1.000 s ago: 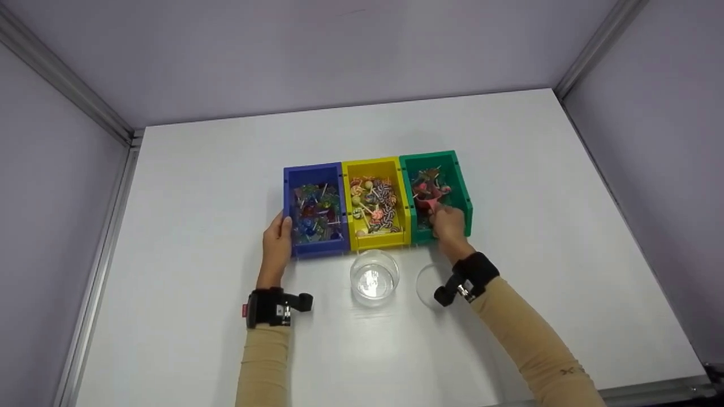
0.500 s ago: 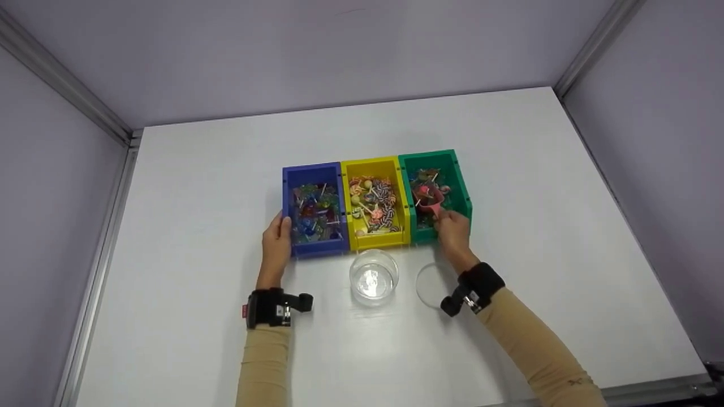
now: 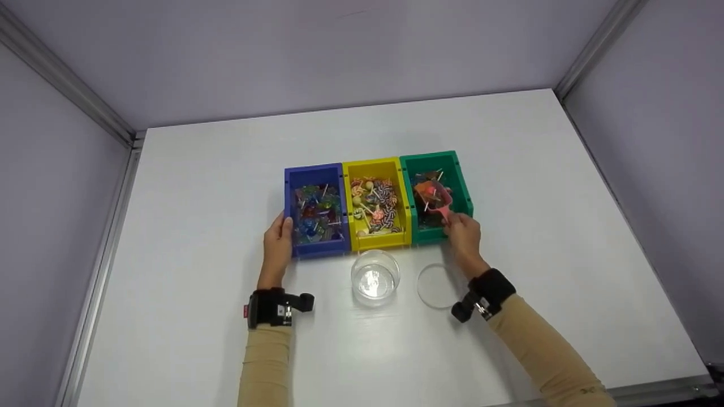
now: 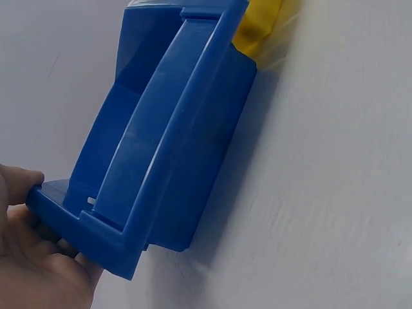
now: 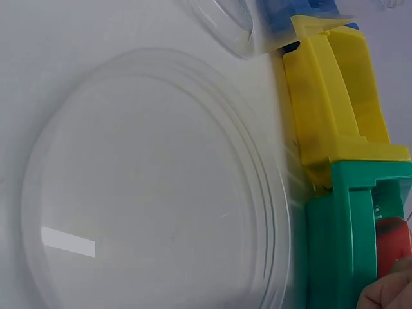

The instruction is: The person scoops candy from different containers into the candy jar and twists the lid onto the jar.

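Observation:
My left hand (image 3: 277,244) grips the left side wall of the blue bin (image 3: 317,247), with the thumb over its rim in the left wrist view. My right hand (image 3: 466,238) holds a pink scoop (image 3: 444,212) by its handle, over the green bin (image 3: 465,192). Candies, one orange-wrapped and one with a white stick, sit in the scoop's bowl. More wrapped candies lie in the green bin below it. Lollipops with blue, green and red heads fill part of the blue bin. The yellow bin (image 3: 380,243) between them holds striped and swirled lollipops.
A clear round tub (image 3: 375,278) stands in front of the yellow bin, with nothing inside it. Right of it a clear round lid (image 3: 436,287) lies flat on the white table (image 3: 362,362), close to my right wrist. Walls border the table behind and at both sides.
My right hand has drawn back toward me and to the right, bringing the scoop up from among the green bin's candies with some in it. My left hand stays on the blue bin.

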The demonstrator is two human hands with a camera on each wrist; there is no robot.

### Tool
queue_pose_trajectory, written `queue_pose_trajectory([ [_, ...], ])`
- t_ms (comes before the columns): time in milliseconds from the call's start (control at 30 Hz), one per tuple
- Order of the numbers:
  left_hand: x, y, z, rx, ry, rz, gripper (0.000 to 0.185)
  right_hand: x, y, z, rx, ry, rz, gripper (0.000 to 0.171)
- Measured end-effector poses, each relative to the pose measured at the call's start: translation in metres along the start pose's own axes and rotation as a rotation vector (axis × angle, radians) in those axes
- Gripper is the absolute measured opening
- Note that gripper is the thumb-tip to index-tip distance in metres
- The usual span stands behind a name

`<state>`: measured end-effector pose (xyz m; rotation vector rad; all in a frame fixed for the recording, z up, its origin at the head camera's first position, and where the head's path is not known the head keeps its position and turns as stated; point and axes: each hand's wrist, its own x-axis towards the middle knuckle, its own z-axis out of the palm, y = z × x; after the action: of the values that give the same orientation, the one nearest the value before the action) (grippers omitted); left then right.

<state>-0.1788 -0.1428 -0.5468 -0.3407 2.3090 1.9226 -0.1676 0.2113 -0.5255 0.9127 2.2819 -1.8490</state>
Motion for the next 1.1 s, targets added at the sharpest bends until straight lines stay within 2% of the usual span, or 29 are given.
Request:
queue_pose_trajectory([
  [233,0.002,0.002,0.001,-0.010,-0.007,0.010,0.050,-0.004,-0.005,-0.011,0.033,-0.030,0.021,0.031],
  [467,0.005,0.005,0.004,0.000,-0.020,-0.008,0.051,-0.005,-0.003,-0.027,0.056,-0.094,0.014,0.036],
  [700,0.003,0.004,0.003,0.013,0.026,0.038,0.049,0.002,-0.004,-0.039,0.098,-0.113,-0.048,0.028],
  [1100,0.001,-0.003,0.004,0.018,0.064,0.035,0.050,0.007,-0.002,-0.050,0.043,-0.189,-0.080,0.024],
])
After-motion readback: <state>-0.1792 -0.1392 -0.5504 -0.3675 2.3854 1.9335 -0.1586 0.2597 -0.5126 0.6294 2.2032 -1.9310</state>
